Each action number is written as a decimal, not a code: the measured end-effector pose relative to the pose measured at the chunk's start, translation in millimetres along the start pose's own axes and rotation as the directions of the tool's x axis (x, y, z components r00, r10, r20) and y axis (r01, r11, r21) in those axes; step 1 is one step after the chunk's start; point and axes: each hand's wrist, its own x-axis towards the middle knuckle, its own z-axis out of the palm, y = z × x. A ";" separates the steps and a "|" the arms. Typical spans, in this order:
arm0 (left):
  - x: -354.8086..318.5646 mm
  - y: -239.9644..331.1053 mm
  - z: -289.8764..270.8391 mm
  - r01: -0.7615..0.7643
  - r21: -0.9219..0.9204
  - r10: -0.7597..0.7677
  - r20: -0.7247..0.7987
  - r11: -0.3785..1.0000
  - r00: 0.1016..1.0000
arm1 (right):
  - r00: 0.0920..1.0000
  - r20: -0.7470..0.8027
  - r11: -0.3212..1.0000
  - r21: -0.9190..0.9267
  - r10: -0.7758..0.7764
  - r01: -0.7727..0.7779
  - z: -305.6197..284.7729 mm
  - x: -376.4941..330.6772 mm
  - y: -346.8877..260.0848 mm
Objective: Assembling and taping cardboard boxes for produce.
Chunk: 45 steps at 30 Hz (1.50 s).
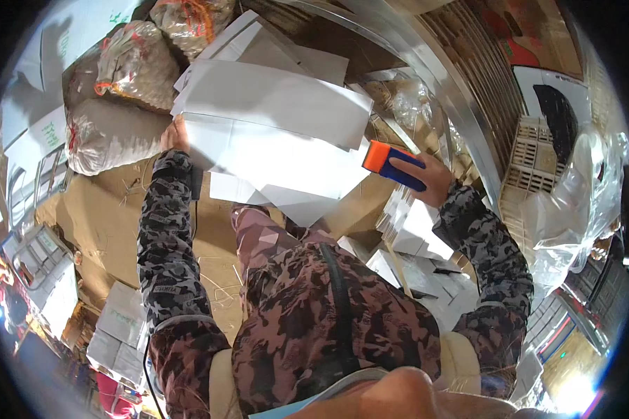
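A flattened white cardboard carton [279, 133] with a fold line lies across the front of my body, on top of other white sheets. At its left edge my left hand [175, 135] grips the board, its fingers partly hidden by the edge. To the right of the carton, my right hand [432, 180] is closed around a blue and orange block-shaped hand tool [398, 166]. The tool's orange end points left, close to the carton's right side. Whether that end touches the board, I cannot tell.
Several filled, clear plastic sacks [138, 64] sit at the far left. White cardboard pieces [416, 227] are stacked at my right. Beyond them stand a plastic crate [528, 150] and clear plastic wrap [573, 209]. White boxes [119, 328] stand at the lower left, on brown ground [94, 216].
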 end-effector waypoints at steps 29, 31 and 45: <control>-141.6 335.3 125.5 -0.679 0.424 0.585 0.347 0.599 0.733 | 0.858 -0.467 0.933 0.160 -0.216 0.322 109.9 28.0 80.9; -134.3 351.1 123.4 -0.674 0.407 0.587 0.332 0.616 0.738 | 0.826 -0.521 0.945 0.103 -0.215 0.311 104.5 32.4 86.6; -149.8 356.2 121.2 -0.634 0.450 0.539 0.336 0.629 0.772 | 0.786 -0.612 0.965 0.141 -0.091 0.221 178.5 50.0 100.2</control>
